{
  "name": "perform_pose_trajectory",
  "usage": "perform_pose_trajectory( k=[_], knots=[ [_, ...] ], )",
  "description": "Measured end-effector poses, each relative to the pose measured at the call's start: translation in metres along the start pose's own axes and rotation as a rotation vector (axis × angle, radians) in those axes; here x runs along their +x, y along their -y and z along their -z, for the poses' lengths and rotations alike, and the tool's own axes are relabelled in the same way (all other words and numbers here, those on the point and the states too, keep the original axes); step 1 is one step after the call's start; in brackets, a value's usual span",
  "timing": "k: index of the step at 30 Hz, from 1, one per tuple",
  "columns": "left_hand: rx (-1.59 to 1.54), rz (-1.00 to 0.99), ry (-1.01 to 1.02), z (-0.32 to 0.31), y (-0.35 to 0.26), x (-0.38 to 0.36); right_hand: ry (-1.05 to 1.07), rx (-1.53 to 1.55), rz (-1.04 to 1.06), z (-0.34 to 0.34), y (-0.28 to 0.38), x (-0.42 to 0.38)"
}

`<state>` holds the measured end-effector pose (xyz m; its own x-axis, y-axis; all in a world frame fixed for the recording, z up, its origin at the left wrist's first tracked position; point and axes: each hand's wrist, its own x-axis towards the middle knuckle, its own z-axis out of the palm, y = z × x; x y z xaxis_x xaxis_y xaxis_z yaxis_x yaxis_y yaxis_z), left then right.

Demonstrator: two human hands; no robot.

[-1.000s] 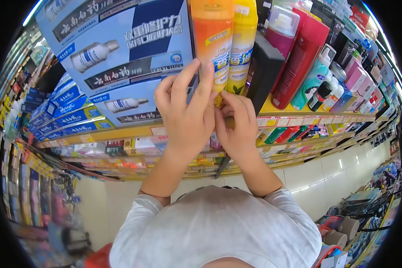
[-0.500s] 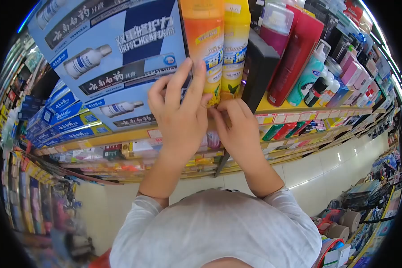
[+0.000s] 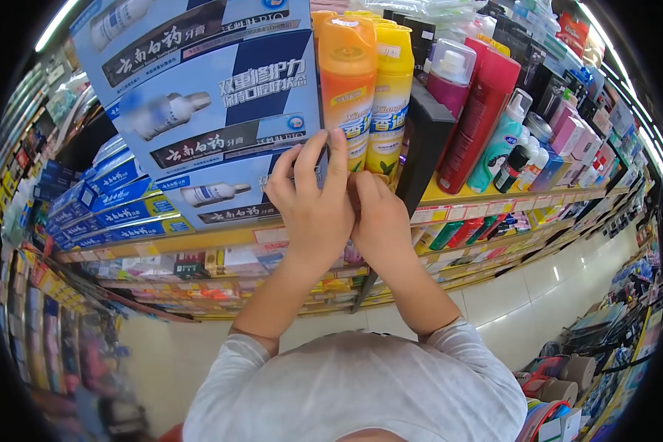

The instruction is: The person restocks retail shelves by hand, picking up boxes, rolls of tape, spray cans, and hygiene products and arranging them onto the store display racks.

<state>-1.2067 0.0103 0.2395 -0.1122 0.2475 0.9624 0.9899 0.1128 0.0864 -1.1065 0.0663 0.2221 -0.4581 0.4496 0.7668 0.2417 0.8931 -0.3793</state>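
My left hand (image 3: 315,202) is open, its fingers stretched upward in front of the lower part of an orange spray can (image 3: 346,62) and the edge of a large blue toothpaste display box (image 3: 269,62). Close beside it, my right hand (image 3: 381,221) is closed, with curled fingers at the foot of the cans, by the shelf edge. What those fingers hold, if anything, is hidden. A yellow spray can (image 3: 393,81) with a small price sticker stands upright to the right of the orange one. Both cans' bases are partly covered by my hands.
A black box (image 3: 426,140) stands right of the cans, followed by a red spray can (image 3: 475,125) and a teal pump bottle (image 3: 497,144). Blue toothpaste cartons (image 3: 125,195) are stacked at left. Price tags line the shelf edge (image 3: 493,208); stocked shelves continue below.
The view has shifted, so the shelf goods sit lower and more of the can tops shows. My hands have come closer together, the right one now against the left.
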Motion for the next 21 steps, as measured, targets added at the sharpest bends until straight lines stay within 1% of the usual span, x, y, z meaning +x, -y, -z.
perform_pose_trajectory(
  k=[1, 4, 7, 10, 13, 15, 16, 19, 21],
  knots=[
    [0.011, -0.001, 0.008, 0.002, -0.001, 0.001, 0.003, -0.003, 0.002, 0.0, 0.0, 0.0],
    [0.022, 0.05, 0.081, 0.013, -0.006, 0.007, -0.076, 0.046, 0.038, -0.002, 0.0, 0.0],
    [0.017, 0.039, 0.134, 0.022, -0.011, 0.013, -0.084, 0.081, -0.117, -0.003, 0.01, -0.002],
    [0.049, -0.011, 0.141, 0.037, -0.018, 0.029, -0.19, 0.0, 0.008, -0.004, 0.01, 0.002],
    [0.002, -0.099, 0.192, 0.04, -0.014, 0.039, -0.162, -0.13, 0.088, -0.006, -0.001, -0.003],
    [-0.138, -0.079, 0.181, 0.034, -0.013, 0.039, -0.145, -0.169, 0.147, -0.012, -0.013, -0.007],
    [-0.208, -0.07, 0.177, 0.031, -0.012, 0.039, -0.138, -0.168, 0.153, -0.013, -0.014, -0.007],
    [-0.223, -0.104, 0.195, 0.032, -0.012, 0.041, -0.119, -0.149, 0.125, -0.011, -0.007, -0.007],
    [-0.24, -0.059, 0.247, 0.033, -0.015, 0.04, -0.148, -0.153, 0.135, -0.012, -0.006, -0.006]
  ],
)
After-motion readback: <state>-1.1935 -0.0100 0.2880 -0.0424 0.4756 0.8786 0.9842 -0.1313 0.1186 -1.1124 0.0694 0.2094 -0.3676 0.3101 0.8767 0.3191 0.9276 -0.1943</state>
